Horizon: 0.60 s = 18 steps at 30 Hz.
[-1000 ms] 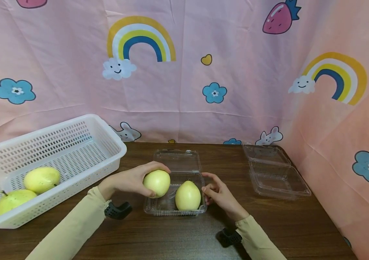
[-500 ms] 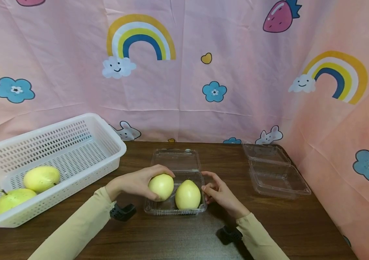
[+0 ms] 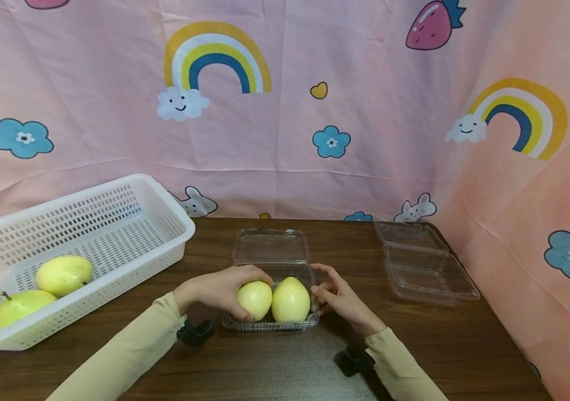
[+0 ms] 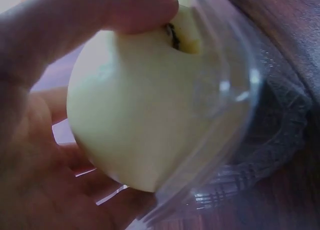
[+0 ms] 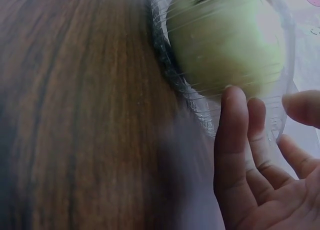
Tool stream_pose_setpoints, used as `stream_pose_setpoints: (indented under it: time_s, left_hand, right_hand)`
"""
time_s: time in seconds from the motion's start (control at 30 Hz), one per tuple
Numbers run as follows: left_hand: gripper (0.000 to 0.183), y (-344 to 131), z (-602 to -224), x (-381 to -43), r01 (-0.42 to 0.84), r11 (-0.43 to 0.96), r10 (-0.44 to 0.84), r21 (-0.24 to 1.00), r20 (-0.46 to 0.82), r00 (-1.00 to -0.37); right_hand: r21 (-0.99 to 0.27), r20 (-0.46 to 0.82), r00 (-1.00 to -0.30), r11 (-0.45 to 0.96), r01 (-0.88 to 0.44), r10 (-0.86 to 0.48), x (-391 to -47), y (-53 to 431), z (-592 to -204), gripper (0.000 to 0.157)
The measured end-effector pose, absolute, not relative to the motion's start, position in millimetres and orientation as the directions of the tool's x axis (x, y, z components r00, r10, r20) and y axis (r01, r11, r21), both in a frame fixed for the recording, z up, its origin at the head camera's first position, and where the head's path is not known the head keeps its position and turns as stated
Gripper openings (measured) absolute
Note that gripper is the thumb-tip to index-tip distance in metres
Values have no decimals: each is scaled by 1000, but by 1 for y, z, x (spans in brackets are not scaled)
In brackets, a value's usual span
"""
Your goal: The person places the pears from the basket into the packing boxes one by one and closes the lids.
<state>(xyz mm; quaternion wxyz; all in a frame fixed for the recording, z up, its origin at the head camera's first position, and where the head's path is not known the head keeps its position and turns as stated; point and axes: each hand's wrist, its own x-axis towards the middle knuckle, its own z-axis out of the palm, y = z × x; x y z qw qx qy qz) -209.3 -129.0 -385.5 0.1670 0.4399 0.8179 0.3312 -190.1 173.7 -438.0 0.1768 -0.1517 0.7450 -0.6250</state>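
And it's the left hand (image 3: 219,288) at work, thumb and fingers wrapped partway round a pear (image 3: 254,301), holding it in the left half of the clear box (image 3: 267,326)! Just beside it, in the right half, sits a second pear (image 3: 291,301), stem end up. Over to the right hand (image 3: 342,301): fingers mostly extended and spread, fingertips touching the box's right wall. The lid (image 3: 271,247) lies open on the far side. Farther right, another box (image 3: 430,275) stands open on the tabletop (image 3: 274,367); at left, a white basket (image 3: 119,239) carries two more pears (image 3: 64,275).
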Motion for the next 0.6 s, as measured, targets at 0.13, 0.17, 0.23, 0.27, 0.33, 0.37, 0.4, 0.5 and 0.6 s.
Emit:
stream_pose_setpoints:
  time_s: [0.13,0.17,0.23,0.27,0.33,0.37,0.4,0.5,0.6]
  left_hand:
    - [63,-128,-386,-207,609,426,825,670,-10,-566]
    - [62,-128,-386,-206,616,426,826,663,-7,-563]
    - [62,-128,-385,-206,623,432,826,653,-8,-564]
    - [62,-128,-385,-206,626,433,826,649,-8,-563]
    - [62,-128,-384,-205,627,435,827,646,-10,-563]
    - [62,-128,-384,-205,627,437,827,645,-13,-563]
    - [63,-128,-384,-205,620,445,824,646,-24,-566]
    - [63,-127,-383,-205,604,461,821,650,-53,-569]
    - [63,-126,-382,-206,597,476,820,646,-82,-566]
  right_hand:
    - [-985,-69,-889,172,-11,-453,-188,174,-436,56]
    - [-985,-64,-887,173,-19,-458,-188,174,-436,57]
    - [-982,-45,-881,181,-46,-470,-187,175,-436,58]
    - [-981,-37,-878,183,-58,-478,-187,176,-436,59]
    - [-980,-24,-867,185,-79,-497,-187,178,-437,61]
    - [-980,-22,-861,183,-83,-508,-187,179,-437,62]
    - [-979,-22,-856,183,-85,-516,-187,179,-437,62]
    - [-984,-26,-838,163,-75,-546,-187,182,-437,64]
    - [-989,-21,-807,131,-70,-590,-187,184,-437,69]
